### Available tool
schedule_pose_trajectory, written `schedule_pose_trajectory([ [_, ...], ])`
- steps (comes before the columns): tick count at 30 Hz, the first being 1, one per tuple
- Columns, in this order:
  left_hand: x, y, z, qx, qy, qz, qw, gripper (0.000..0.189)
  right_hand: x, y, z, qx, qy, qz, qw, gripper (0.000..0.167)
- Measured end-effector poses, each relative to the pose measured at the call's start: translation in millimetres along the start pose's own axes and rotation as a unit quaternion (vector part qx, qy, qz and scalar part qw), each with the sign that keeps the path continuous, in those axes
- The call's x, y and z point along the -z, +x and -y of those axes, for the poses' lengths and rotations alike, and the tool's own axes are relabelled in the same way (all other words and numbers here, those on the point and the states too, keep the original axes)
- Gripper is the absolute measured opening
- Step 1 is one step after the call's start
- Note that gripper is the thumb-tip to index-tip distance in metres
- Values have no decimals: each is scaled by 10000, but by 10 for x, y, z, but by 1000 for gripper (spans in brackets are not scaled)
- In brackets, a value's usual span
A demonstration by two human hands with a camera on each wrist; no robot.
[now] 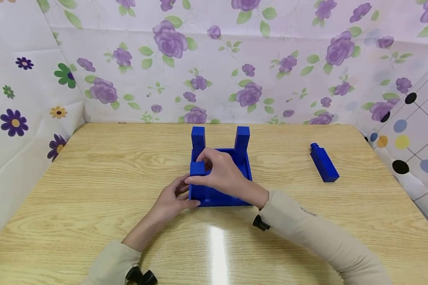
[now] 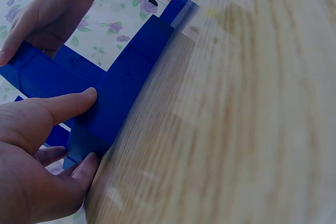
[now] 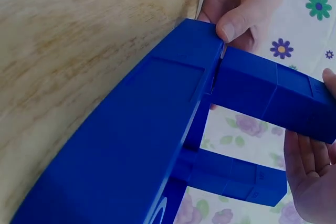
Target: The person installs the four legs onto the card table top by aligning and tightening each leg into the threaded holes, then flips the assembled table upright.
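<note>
Pinching a square blue leg (image 1: 197,169) upright with the right hand (image 1: 222,170), at the near left corner of a shallow blue tray (image 1: 224,202); gripping that corner with the left hand (image 1: 170,201). Showing two standing legs (image 1: 198,138) at the far corners and, well apart rightward on the wood-grain table (image 1: 128,158), a loose necked leg (image 1: 324,164).

This looks like a draped work booth; home or studio, I cannot tell. Rose-print sheeting (image 1: 171,39) hangs behind the far edge of a wood-grain desk (image 1: 110,170), with daisy-print sheeting (image 1: 32,99) at its left edge and dotted sheeting (image 1: 401,141) at its right.
</note>
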State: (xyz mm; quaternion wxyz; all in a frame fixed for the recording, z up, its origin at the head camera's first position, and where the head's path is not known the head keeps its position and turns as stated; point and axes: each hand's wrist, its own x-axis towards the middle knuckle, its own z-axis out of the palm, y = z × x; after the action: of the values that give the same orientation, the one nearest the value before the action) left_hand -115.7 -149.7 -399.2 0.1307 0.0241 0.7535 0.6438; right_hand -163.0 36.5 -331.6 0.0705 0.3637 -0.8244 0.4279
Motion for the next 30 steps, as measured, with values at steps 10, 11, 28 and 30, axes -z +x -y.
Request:
schedule_pose_trajectory([
  [10,13,4,8,-7,7,11,10000,80,95,31,11,-445,440,893,9940,48],
  [11,12,6,8,-16,-3,10,10000,81,122,39,-2,-570,610,1076,9907,50],
  [28,7,10,7,-141,-21,76,9999,79,282,141,-234,-769,3027,2668,9118,56],
  [30,8,8,11,-136,-13,70,9999,79,272,148,-230,-795,3150,2675,9072,56],
])
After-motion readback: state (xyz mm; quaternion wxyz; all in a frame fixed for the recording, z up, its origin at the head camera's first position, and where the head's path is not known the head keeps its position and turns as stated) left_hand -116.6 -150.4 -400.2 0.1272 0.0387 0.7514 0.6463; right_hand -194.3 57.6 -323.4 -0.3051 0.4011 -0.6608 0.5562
